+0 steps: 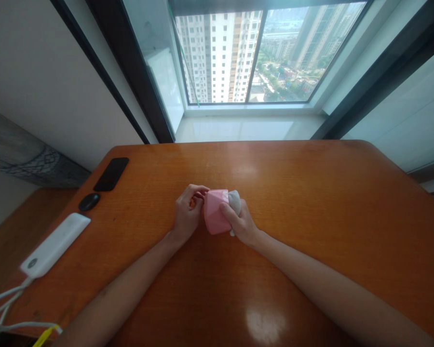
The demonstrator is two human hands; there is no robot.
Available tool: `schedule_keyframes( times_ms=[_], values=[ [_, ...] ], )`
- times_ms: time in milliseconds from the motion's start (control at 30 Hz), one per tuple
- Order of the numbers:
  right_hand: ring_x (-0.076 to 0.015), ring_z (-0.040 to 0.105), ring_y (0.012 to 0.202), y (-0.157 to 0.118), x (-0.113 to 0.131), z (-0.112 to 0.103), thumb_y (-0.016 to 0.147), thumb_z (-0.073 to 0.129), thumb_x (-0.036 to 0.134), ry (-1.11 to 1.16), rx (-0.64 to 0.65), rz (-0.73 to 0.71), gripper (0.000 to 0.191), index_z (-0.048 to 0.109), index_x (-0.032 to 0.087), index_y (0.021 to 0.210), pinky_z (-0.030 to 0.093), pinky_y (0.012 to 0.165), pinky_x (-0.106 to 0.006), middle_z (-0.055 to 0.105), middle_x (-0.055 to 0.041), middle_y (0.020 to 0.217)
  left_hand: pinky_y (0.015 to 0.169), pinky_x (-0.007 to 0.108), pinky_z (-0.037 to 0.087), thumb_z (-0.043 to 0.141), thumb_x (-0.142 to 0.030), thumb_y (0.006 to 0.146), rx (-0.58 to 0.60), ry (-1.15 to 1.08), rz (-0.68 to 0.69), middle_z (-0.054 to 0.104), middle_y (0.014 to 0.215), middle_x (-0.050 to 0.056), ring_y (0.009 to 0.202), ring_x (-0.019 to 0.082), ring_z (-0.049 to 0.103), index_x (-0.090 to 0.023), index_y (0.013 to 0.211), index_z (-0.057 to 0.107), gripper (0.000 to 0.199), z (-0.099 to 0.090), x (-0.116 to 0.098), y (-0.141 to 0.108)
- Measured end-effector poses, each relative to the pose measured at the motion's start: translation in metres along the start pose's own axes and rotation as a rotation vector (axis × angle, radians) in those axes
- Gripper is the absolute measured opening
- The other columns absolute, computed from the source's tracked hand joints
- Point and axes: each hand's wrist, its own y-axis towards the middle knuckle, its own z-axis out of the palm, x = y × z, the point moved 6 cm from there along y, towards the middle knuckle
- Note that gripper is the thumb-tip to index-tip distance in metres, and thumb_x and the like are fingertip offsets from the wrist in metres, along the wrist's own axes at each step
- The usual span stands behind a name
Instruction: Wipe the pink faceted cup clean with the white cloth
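The right hand (240, 222) is closed around a pink faceted container (215, 211), its fingers across the container's face and its thumb side toward the far end; a pale grey wad (235, 202), possibly cloth, bulges out at the container's right side, against those fingers; the left hand (187, 213) is curled and pressed to the container's left side, with a small orange piece (192, 203) just visible among its fingers; the hands meet near the middle of the orange-brown wooden worktop (311, 202); toward the far left corner lies a black smartphone (111, 174); a black computer mouse (88, 202) sits just nearer; a white power strip (54, 245) lies along the left edge, its white cables (7, 308) trailing off the near left corner beside a yellow tag (45, 336); beyond the far edge, a window (217, 58) shows high-rise towers (219, 55).
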Motion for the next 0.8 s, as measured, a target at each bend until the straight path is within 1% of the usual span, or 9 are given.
schedule_keyframes(
  times_ms=[133, 333, 400, 467, 600, 700, 800],
  values=[
    [-0.0091, 0.042, 0.042, 0.0, 0.0, 0.0, 0.094, 0.062, 0.077, 0.0, 0.01, 0.01, 0.061, 0.051, 0.023, 0.069, 0.032, 0.034, -0.019, 0.044, 0.005, 0.052, 0.08, 0.029, 0.055, 0.055, -0.019, 0.1, 0.001, 0.01, 0.014, 0.074, 0.093, 0.001, 0.084, 0.017, 0.069, -0.023, 0.103, 0.074, 0.019, 0.0, -0.003, 0.001],
    [-0.0089, 0.043, 0.041, 0.001, -0.003, 0.0, 0.097, 0.059, 0.076, 0.008, 0.008, 0.0, 0.06, 0.051, 0.022, 0.07, 0.032, 0.035, -0.019, 0.045, 0.005, 0.053, 0.086, 0.031, 0.055, 0.06, -0.017, 0.099, 0.007, 0.036, 0.086, 0.073, 0.098, 0.002, 0.092, 0.019, 0.069, -0.023, 0.104, 0.073, 0.015, -0.001, -0.008, 0.003],
    [-0.0089, 0.042, 0.042, 0.001, -0.003, 0.0, 0.098, 0.058, 0.074, 0.015, 0.007, -0.008, 0.059, 0.051, 0.023, 0.07, 0.031, 0.035, -0.02, 0.046, 0.0049, 0.052, 0.087, 0.031, 0.056, 0.064, -0.02, 0.1, 0.012, 0.031, 0.12, 0.073, 0.106, 0.004, 0.099, 0.02, 0.07, -0.023, 0.109, 0.073, 0.013, -0.001, -0.008, 0.002],
    [-0.0088, 0.042, 0.041, 0.0, -0.002, 0.001, 0.098, 0.058, 0.073, 0.022, 0.006, -0.01, 0.059, 0.05, 0.023, 0.069, 0.03, 0.036, -0.02, 0.045, 0.005, 0.052, 0.089, 0.032, 0.058, 0.066, -0.023, 0.103, 0.019, 0.005, 0.166, 0.074, 0.117, 0.006, 0.109, 0.022, 0.071, -0.024, 0.118, 0.073, 0.017, 0.0, -0.008, 0.001],
    [-0.0088, 0.041, 0.042, 0.0, -0.002, -0.001, 0.098, 0.059, 0.073, 0.01, -0.007, 0.004, 0.06, 0.048, 0.023, 0.066, 0.029, 0.036, -0.02, 0.043, 0.0052, 0.05, 0.107, 0.038, 0.058, 0.061, -0.023, 0.108, 0.078, -0.015, 0.297, 0.071, 0.136, 0.009, 0.129, 0.024, 0.068, -0.028, 0.135, 0.07, 0.028, 0.002, -0.015, -0.005],
    [-0.0092, 0.04, 0.044, 0.001, -0.001, -0.002, 0.096, 0.059, 0.074, -0.002, -0.035, 0.001, 0.061, 0.047, 0.024, 0.065, 0.028, 0.037, -0.021, 0.043, 0.0044, 0.051, 0.115, 0.042, 0.057, 0.058, -0.02, 0.11, 0.154, 0.002, 0.368, 0.069, 0.142, 0.01, 0.132, 0.024, 0.068, -0.029, 0.141, 0.068, 0.034, 0.006, -0.02, -0.009],
    [-0.0096, 0.04, 0.047, 0.002, 0.0, -0.003, 0.095, 0.06, 0.074, 0.017, -0.058, 0.007, 0.06, 0.047, 0.024, 0.065, 0.028, 0.038, -0.021, 0.044, 0.0037, 0.053, 0.116, 0.041, 0.057, 0.057, -0.017, 0.109, 0.198, -0.006, 0.359, 0.068, 0.142, 0.011, 0.132, 0.024, 0.068, -0.029, 0.144, 0.065, 0.037, 0.009, -0.02, -0.009]
  ],
)
